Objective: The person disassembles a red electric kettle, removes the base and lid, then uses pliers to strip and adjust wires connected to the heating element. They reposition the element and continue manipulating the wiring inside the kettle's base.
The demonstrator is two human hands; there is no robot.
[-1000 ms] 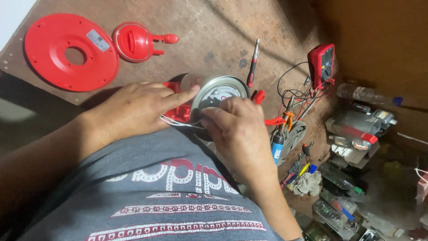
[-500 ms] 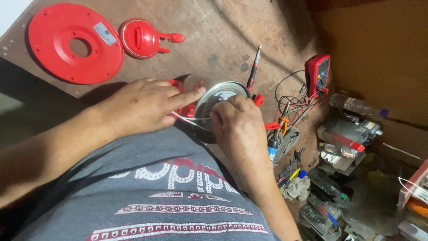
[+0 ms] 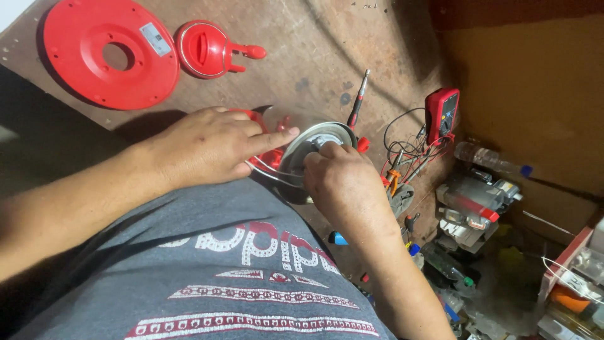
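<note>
A red kettle lies tipped on the brown board, its round metal underside facing up. My left hand grips the red body from the left, with the index finger stretched out onto the rim of the metal underside. My right hand rests on the underside from the right. Its fingertips are pinched together at a small fitting near the centre, which they mostly hide. Thin white wires run from the kettle between my hands.
A red round base plate and a red lid lie at the far left. A screwdriver, a red multimeter with leads, a plastic bottle and cluttered small parts sit to the right.
My left index finger has stretched out over the kettle's metal underside. My right fingertips stay at the centre fitting. The view has shifted slightly.
</note>
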